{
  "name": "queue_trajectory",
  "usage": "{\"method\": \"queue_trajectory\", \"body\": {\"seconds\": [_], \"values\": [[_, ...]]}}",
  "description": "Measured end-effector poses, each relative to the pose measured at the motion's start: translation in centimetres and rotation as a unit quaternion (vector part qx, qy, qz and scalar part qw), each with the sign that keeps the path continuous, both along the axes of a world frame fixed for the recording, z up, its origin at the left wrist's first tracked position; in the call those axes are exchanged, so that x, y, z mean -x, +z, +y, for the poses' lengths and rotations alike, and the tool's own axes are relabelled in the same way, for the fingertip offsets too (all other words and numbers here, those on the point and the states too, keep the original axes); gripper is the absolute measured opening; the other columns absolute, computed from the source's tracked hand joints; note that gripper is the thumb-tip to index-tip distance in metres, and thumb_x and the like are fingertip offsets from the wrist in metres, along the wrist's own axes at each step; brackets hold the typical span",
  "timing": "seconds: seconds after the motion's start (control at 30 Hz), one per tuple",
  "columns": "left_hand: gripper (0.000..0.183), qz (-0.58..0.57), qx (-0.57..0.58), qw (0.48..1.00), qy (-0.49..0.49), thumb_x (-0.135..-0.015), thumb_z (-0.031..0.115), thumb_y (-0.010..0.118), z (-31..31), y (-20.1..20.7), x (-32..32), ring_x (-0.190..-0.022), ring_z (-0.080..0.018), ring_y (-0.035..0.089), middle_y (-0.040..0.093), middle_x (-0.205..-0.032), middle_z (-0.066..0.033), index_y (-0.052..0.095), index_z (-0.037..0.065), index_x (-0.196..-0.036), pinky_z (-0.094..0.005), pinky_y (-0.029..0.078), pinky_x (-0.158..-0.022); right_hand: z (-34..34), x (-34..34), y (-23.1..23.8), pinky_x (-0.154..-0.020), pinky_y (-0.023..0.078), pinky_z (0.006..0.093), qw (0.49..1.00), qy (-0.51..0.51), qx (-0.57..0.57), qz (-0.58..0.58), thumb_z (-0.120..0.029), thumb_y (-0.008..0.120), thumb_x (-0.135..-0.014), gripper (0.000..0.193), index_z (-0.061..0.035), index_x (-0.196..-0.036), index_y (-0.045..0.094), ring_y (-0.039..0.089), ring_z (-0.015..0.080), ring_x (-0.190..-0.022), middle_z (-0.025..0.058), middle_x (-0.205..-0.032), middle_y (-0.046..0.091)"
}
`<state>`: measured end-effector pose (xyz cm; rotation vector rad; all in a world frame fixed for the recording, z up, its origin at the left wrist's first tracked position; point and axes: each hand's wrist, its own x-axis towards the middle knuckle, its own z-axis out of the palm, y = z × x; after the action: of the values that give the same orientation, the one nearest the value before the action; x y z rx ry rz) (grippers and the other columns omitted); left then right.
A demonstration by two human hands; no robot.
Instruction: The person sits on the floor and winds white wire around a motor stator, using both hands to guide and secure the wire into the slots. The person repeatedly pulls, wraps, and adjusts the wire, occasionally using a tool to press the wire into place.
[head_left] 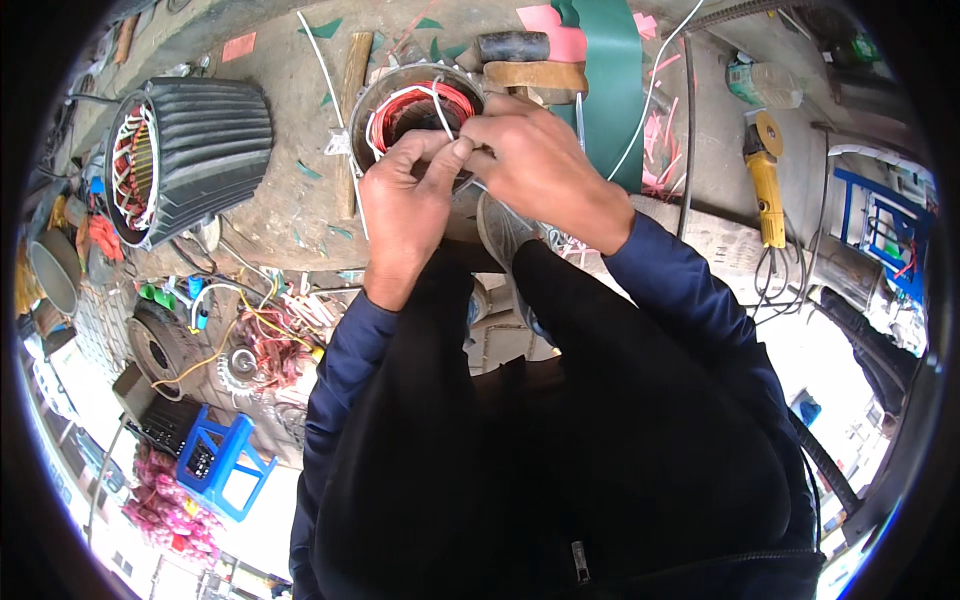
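In front of me stands a round motor stator (358,98) in a grey metal housing, with a ring of red windings (455,98) inside. A white cord (441,112) runs over the windings and down to my fingertips. My left hand (408,200) is closed, thumb and forefinger pinching the cord at the near side of the ring. My right hand (545,165) is closed beside it, its fingers bent against the same spot, the fingertips partly hidden. Both hands meet over the near edge of the opening and cover part of it.
A large ribbed motor housing (215,150) lies to the left. Behind the stator are a dark-headed hammer (512,46) and a green sheet (612,90). A yellow angle grinder (766,185) lies at right. A blue stool (222,465) and tangled wires (280,345) are lower left.
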<state>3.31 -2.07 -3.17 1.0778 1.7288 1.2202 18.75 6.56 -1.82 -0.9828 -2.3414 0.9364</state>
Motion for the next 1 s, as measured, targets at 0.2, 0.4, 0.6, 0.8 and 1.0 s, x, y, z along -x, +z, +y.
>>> {"method": "queue_trajectory", "body": {"seconds": [0.2, 0.4, 0.6, 0.8, 1.0], "values": [[0.014, -0.003, 0.029, 1.0, 0.009, -0.101, 0.014, 0.078, 0.7, 0.2, -0.2, -0.076, -0.0063, 0.067, 0.076, -0.086, -0.0008, 0.079, 0.0, -0.1, -0.024, 0.055, -0.07, -2.6, -5.0, -1.7, -0.086, 0.058, 0.0337, 0.948, -0.182, 0.257, 0.038, -0.01, 0.073, -0.096, 0.012, -0.0014, -0.104, 0.078, 0.075, 0.0238, -0.093, 0.0148, -0.099, 0.077], [0.015, 0.02, 0.015, 1.0, 0.007, -0.099, 0.013, 0.079, 0.5, -0.1, -0.2, -0.078, -0.0058, 0.063, 0.076, -0.086, -0.0023, 0.078, -0.002, -0.1, -0.0252, 0.054, -0.074, -4.5, -5.2, -6.2, -0.089, 0.055, 0.0319, 0.884, -0.109, 0.439, 0.121, -0.016, 0.075, -0.099, 0.022, 0.0025, -0.111, 0.078, 0.07, 0.0155, -0.096, 0.0102, -0.101, 0.078], [0.008, 0.166, -0.068, 0.984, -0.017, -0.093, 0.008, 0.082, 0.5, -0.9, -0.2, -0.074, -0.0192, 0.068, 0.075, -0.084, -0.0094, 0.079, 0.003, -0.098, -0.0322, 0.056, -0.074, -4.7, -4.4, -7.8, -0.088, 0.054, 0.0311, 0.888, -0.109, 0.418, 0.155, -0.016, 0.075, -0.1, 0.021, 0.0023, -0.109, 0.078, 0.068, 0.014, -0.095, 0.009, -0.1, 0.077], [0.011, 0.287, -0.109, 0.951, -0.048, -0.087, 0.008, 0.087, 0.4, -1.5, 0.1, -0.071, -0.0176, 0.067, 0.073, -0.082, -0.008, 0.078, 0.006, -0.093, -0.0318, 0.055, -0.069, -4.4, -6.3, -8.1, -0.086, 0.056, 0.0329, 0.939, -0.094, 0.314, 0.105, -0.007, 0.072, -0.093, 0.009, 0.0013, -0.097, 0.073, 0.069, 0.0172, -0.092, 0.011, -0.092, 0.072], [0.013, 0.149, -0.055, 0.987, -0.009, -0.085, 0.004, 0.086, 0.5, -1.8, -0.3, -0.068, -0.0226, 0.065, 0.068, -0.082, -0.0094, 0.076, 0.006, -0.092, -0.0348, 0.053, -0.066, -4.2, -6.5, -7.2, -0.075, 0.054, 0.0336, 0.931, -0.053, 0.35, 0.084, -0.009, 0.072, -0.092, 0.011, 0.0018, -0.094, 0.073, 0.067, 0.0165, -0.081, 0.0085, -0.086, 0.07]]}}
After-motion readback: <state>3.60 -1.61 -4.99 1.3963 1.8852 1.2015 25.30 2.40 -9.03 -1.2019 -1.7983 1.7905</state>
